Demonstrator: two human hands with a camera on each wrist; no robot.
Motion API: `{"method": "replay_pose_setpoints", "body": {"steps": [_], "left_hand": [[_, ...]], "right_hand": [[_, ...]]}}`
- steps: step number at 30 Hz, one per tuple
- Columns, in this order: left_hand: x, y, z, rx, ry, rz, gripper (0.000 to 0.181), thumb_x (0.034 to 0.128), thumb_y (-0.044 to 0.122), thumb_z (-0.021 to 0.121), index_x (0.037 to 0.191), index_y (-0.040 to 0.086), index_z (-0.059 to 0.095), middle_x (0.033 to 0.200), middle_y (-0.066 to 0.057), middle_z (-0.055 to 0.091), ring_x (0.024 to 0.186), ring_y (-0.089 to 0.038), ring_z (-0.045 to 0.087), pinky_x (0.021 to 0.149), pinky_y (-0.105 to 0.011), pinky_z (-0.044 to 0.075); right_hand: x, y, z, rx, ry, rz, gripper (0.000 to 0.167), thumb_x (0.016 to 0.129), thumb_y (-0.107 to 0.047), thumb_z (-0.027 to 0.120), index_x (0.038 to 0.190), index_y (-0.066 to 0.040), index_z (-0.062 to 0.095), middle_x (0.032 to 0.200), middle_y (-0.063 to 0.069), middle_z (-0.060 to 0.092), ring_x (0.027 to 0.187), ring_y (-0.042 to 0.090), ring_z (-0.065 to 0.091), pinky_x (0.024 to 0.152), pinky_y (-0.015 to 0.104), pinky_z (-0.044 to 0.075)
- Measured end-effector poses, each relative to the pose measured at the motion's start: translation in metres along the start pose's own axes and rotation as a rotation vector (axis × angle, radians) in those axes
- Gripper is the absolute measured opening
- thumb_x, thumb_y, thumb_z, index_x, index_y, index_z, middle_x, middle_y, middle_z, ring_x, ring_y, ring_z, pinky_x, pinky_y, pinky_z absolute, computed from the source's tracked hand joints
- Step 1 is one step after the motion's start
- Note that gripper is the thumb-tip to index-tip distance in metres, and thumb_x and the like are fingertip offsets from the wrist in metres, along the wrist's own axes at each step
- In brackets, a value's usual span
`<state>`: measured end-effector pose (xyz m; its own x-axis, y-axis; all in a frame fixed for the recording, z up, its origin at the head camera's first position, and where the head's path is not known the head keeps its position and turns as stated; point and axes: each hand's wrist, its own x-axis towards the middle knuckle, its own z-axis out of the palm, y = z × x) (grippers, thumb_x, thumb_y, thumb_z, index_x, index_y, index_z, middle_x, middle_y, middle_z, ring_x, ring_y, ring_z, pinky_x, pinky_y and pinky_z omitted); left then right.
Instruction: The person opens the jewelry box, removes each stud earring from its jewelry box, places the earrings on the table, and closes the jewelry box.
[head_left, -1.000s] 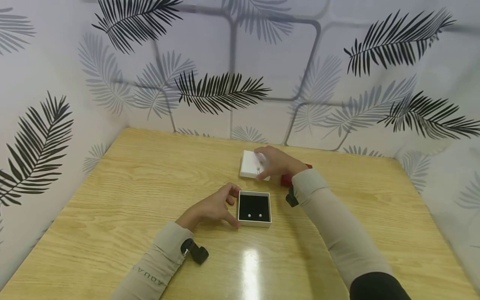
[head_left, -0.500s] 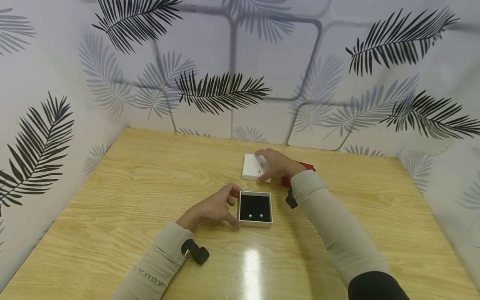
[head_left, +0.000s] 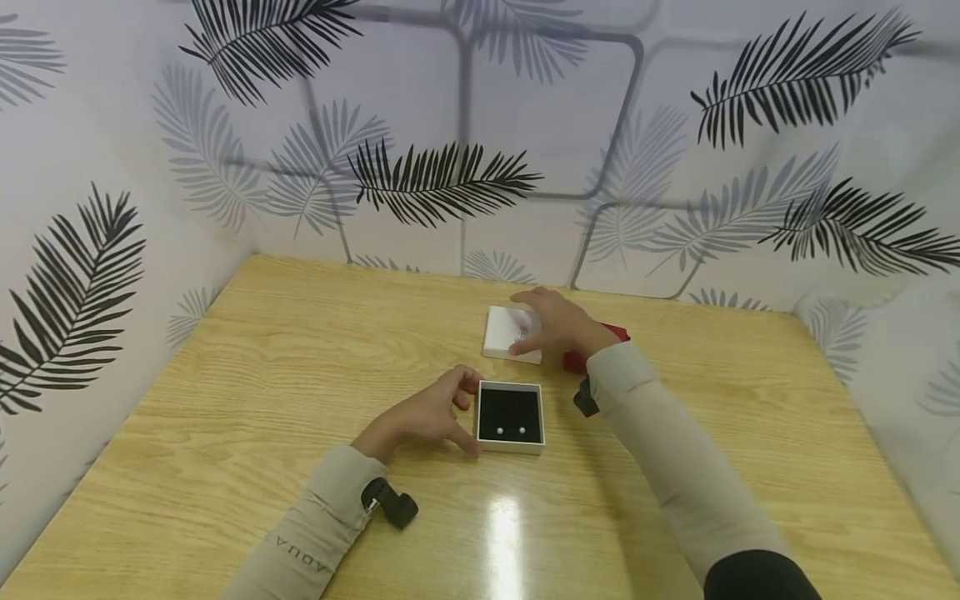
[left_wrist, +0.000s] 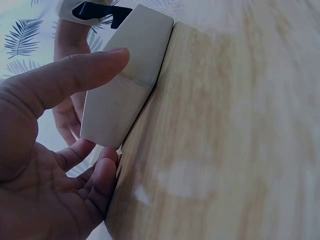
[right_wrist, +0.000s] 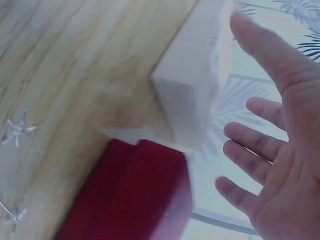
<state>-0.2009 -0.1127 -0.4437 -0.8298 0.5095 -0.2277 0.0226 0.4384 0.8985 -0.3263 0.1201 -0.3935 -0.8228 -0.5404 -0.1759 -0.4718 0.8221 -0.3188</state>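
Note:
A small white jewellery box (head_left: 542,419), lined in black, sits uncovered on the table with two pearl-like studs (head_left: 511,431) near its front. My left hand (head_left: 431,412) holds its left side, the thumb at the front corner and a fingertip at the back one; the left wrist view shows the thumb (left_wrist: 95,70) against the white wall. Behind lies a flat white square box or lid (head_left: 498,332) with small marks on top. My right hand (head_left: 558,321) is over its right part, fingers spread, nothing visibly gripped. The right wrist view shows this white piece (right_wrist: 185,75) beside the palm.
A red box (head_left: 576,362) stands behind the right wrist, partly covered by it. Two small silver spiky pieces, one a star-like piece (right_wrist: 19,132), lie on the wood in the right wrist view. The patterned backdrop (head_left: 420,225) rises at the table's back edge.
My right hand has lifted slightly, and its thumb has moved up over the flat white piece, away from its front edge. My left hand stays at the jewellery box.

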Motion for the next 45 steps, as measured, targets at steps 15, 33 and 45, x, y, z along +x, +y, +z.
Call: {"method": "replay_pose_setpoints", "body": {"steps": [15, 33, 45], "left_hand": [[0.001, 0.0, 0.002, 0.005, 0.012, -0.02, 0.088, 0.0664, 0.009, 0.092, 0.137, 0.01, 0.039, 0.136, -0.01, 0.045, 0.116, -0.024, 0.045, 0.095, -0.036, 0.043], [0.002, 0.0, 0.003, 0.011, 0.015, -0.009, 0.089, 0.066, 0.009, 0.092, 0.138, 0.008, 0.039, 0.136, -0.011, 0.047, 0.116, -0.024, 0.046, 0.092, -0.031, 0.042], [0.001, 0.0, 0.002, 0.009, 0.01, -0.02, 0.089, 0.066, 0.01, 0.092, 0.138, 0.01, 0.04, 0.137, -0.011, 0.046, 0.116, -0.024, 0.045, 0.093, -0.033, 0.042]], "right_hand": [[-0.041, -0.018, -0.013, -0.046, 0.164, -0.16, 0.05, 0.088, -0.032, 0.075, 0.13, -0.007, 0.063, 0.122, 0.009, 0.069, 0.108, 0.027, 0.065, 0.092, 0.044, 0.053], [-0.09, -0.026, 0.009, 0.106, 0.205, -0.17, 0.041, 0.087, -0.028, 0.077, 0.123, -0.009, 0.067, 0.117, 0.007, 0.072, 0.103, 0.026, 0.068, 0.085, 0.042, 0.056], [-0.103, -0.031, 0.036, 0.176, 0.265, -0.191, 0.028, 0.085, -0.023, 0.079, 0.111, -0.013, 0.073, 0.111, 0.003, 0.071, 0.104, 0.024, 0.065, 0.093, 0.044, 0.054]]}}
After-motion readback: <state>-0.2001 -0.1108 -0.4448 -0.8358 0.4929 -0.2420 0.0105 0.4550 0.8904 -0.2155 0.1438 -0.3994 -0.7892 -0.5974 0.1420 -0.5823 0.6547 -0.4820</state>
